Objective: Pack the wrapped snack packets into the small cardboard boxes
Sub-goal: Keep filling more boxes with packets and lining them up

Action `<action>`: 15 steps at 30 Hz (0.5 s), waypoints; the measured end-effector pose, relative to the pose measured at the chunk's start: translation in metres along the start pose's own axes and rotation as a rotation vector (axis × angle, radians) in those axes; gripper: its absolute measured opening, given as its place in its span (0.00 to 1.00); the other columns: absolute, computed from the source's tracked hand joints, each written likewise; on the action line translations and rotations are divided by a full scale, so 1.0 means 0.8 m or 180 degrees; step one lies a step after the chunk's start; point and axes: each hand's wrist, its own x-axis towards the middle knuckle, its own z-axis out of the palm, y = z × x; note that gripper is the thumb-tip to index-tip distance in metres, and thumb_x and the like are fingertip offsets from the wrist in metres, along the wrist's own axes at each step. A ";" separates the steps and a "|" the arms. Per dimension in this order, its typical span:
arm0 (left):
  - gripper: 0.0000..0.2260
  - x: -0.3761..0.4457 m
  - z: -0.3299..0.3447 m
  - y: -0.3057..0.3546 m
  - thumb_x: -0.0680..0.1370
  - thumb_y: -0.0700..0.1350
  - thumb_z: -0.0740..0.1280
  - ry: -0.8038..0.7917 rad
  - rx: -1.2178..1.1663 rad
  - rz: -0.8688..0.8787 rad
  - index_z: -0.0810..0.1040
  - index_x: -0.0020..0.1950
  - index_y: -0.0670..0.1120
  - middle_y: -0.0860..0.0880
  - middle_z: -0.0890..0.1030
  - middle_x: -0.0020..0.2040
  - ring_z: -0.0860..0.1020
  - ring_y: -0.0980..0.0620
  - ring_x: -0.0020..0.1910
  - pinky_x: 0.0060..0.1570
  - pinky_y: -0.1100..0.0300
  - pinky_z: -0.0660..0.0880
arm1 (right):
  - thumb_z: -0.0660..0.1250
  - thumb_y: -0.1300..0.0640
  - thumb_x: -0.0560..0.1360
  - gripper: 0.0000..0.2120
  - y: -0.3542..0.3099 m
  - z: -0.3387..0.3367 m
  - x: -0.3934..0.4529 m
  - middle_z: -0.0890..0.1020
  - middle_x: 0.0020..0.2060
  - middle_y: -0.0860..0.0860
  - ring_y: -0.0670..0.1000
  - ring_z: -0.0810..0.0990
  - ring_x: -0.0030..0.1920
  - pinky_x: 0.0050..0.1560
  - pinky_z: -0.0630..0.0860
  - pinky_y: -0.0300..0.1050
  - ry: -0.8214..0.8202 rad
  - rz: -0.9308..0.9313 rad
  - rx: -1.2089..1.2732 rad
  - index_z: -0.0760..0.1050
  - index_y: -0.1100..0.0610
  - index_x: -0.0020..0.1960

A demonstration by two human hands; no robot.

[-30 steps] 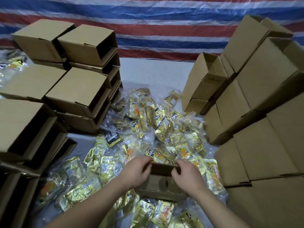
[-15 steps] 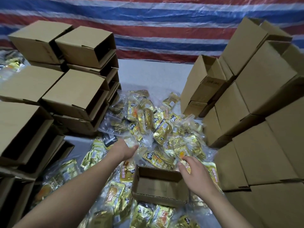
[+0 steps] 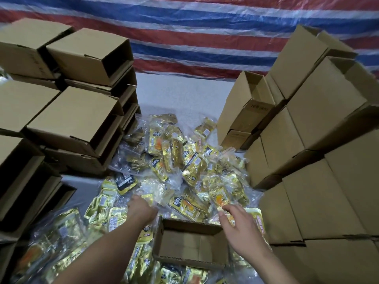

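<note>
An open box (image 3: 190, 244) is sitting at the table's (image 3: 184, 93) near edge amid the packet pile (image 3: 184, 167); box stacks are standing along its left (image 3: 78, 111) and right (image 3: 320, 140) edges.

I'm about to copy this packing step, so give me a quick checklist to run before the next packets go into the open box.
1. Open box faces up, mouth clear: ok.
2. Box interior has room; no packets seen inside: ok.
3. Left hand has reached the packet pile: ok.
4. Left hand's grip on a packet: cannot tell, fingers hidden.
5. Right hand touches packets beyond the box; firm hold: cannot tell.
6. Box stacks beside the pile stand clear of both hands: ok.
</note>
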 end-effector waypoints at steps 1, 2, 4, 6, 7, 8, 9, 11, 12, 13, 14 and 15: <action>0.44 -0.004 -0.003 -0.001 0.77 0.53 0.72 0.0060 -0.0217 -0.0023 0.50 0.78 0.32 0.34 0.74 0.66 0.79 0.41 0.57 0.50 0.54 0.81 | 0.58 0.43 0.82 0.20 0.000 -0.001 0.002 0.75 0.63 0.43 0.46 0.72 0.65 0.69 0.67 0.52 -0.0002 0.0008 0.0034 0.73 0.51 0.68; 0.43 -0.010 -0.009 -0.001 0.76 0.50 0.73 0.0125 -0.0431 -0.0038 0.50 0.78 0.33 0.38 0.79 0.56 0.81 0.44 0.50 0.42 0.55 0.81 | 0.58 0.44 0.82 0.19 -0.001 -0.001 0.004 0.75 0.62 0.43 0.47 0.73 0.65 0.69 0.67 0.51 0.0007 0.0008 0.0064 0.74 0.51 0.68; 0.41 -0.019 -0.032 0.001 0.74 0.46 0.75 0.0262 -0.0772 0.0092 0.53 0.77 0.36 0.47 0.77 0.43 0.80 0.50 0.38 0.32 0.57 0.77 | 0.60 0.44 0.82 0.17 -0.007 -0.001 0.010 0.76 0.59 0.41 0.46 0.74 0.63 0.65 0.70 0.47 0.0093 -0.0012 0.0171 0.75 0.51 0.66; 0.36 -0.029 -0.072 0.016 0.74 0.46 0.75 0.0381 -0.1088 0.0460 0.57 0.74 0.42 0.50 0.75 0.46 0.81 0.49 0.37 0.32 0.54 0.80 | 0.62 0.44 0.81 0.14 -0.023 -0.002 0.018 0.77 0.55 0.38 0.42 0.76 0.60 0.58 0.72 0.41 0.0194 -0.0021 0.0523 0.77 0.48 0.62; 0.35 -0.036 -0.097 0.030 0.74 0.44 0.75 0.0405 -0.1359 0.0698 0.58 0.73 0.45 0.49 0.76 0.48 0.82 0.48 0.35 0.30 0.53 0.80 | 0.63 0.43 0.80 0.11 -0.036 -0.004 0.024 0.77 0.54 0.37 0.39 0.76 0.58 0.56 0.73 0.39 0.0189 -0.0018 0.0806 0.76 0.44 0.60; 0.34 -0.047 -0.124 0.046 0.73 0.43 0.74 0.0378 -0.1709 0.0959 0.58 0.73 0.48 0.48 0.77 0.48 0.82 0.49 0.32 0.28 0.55 0.80 | 0.64 0.41 0.78 0.09 -0.053 -0.010 0.030 0.78 0.54 0.36 0.37 0.76 0.57 0.55 0.74 0.36 0.0117 -0.0001 0.1141 0.75 0.39 0.57; 0.33 -0.060 -0.149 0.065 0.73 0.42 0.74 0.0290 -0.2059 0.1239 0.59 0.72 0.50 0.46 0.78 0.48 0.82 0.50 0.30 0.26 0.57 0.79 | 0.65 0.36 0.75 0.11 -0.070 -0.017 0.038 0.79 0.55 0.36 0.37 0.77 0.57 0.54 0.75 0.35 -0.0027 0.0015 0.1510 0.73 0.36 0.56; 0.32 -0.096 -0.192 0.102 0.69 0.47 0.75 0.0016 -0.2639 0.1766 0.64 0.68 0.51 0.45 0.79 0.48 0.81 0.53 0.29 0.28 0.58 0.78 | 0.63 0.29 0.68 0.26 -0.108 -0.034 0.051 0.76 0.65 0.41 0.42 0.75 0.65 0.62 0.75 0.42 -0.0457 -0.0024 0.2249 0.69 0.35 0.63; 0.32 -0.116 -0.209 0.119 0.66 0.52 0.75 -0.0101 -0.2844 0.1987 0.66 0.66 0.51 0.46 0.81 0.48 0.82 0.55 0.31 0.29 0.59 0.78 | 0.63 0.27 0.66 0.34 -0.128 -0.044 0.056 0.72 0.71 0.44 0.48 0.72 0.70 0.67 0.73 0.51 -0.0646 -0.0091 0.2544 0.67 0.36 0.69; 0.33 -0.135 -0.223 0.136 0.64 0.57 0.76 -0.0130 -0.2979 0.2170 0.67 0.63 0.52 0.48 0.82 0.47 0.82 0.56 0.33 0.31 0.60 0.78 | 0.63 0.26 0.63 0.41 -0.148 -0.055 0.059 0.67 0.75 0.47 0.53 0.69 0.73 0.71 0.69 0.59 -0.0806 -0.0148 0.2791 0.63 0.38 0.74; 0.32 -0.152 -0.231 0.152 0.62 0.61 0.76 -0.0027 -0.3055 0.2322 0.68 0.61 0.54 0.53 0.82 0.46 0.82 0.58 0.36 0.33 0.61 0.77 | 0.64 0.25 0.61 0.47 -0.165 -0.066 0.061 0.65 0.77 0.50 0.58 0.67 0.74 0.70 0.68 0.65 -0.0965 -0.0195 0.3017 0.61 0.39 0.77; 0.30 -0.167 -0.235 0.166 0.62 0.65 0.76 0.0200 -0.3072 0.2458 0.69 0.57 0.56 0.57 0.82 0.45 0.81 0.61 0.37 0.35 0.63 0.76 | 0.66 0.24 0.59 0.51 -0.180 -0.077 0.062 0.67 0.76 0.53 0.60 0.71 0.72 0.67 0.72 0.65 -0.1126 -0.0250 0.3255 0.60 0.42 0.78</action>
